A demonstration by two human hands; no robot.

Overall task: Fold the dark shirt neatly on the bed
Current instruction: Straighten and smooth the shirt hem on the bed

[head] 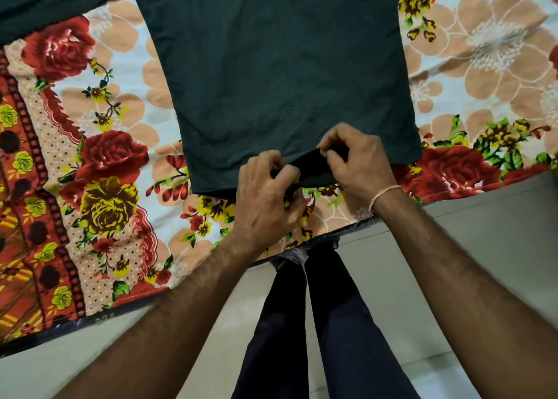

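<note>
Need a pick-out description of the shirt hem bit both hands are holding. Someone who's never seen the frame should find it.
Start at the flower-print bedsheet covering the bed; a dark shirt lies spread flat on it. Follow the shirt to its near edge, where the left hand and right hand pinch the hem. It is the only lifted, bunched part; the rest lies flat.

Even soft indoor light, faint shadows under my forearms; sheen on red roses, wide-angle bending at edges, slight softness.
</note>
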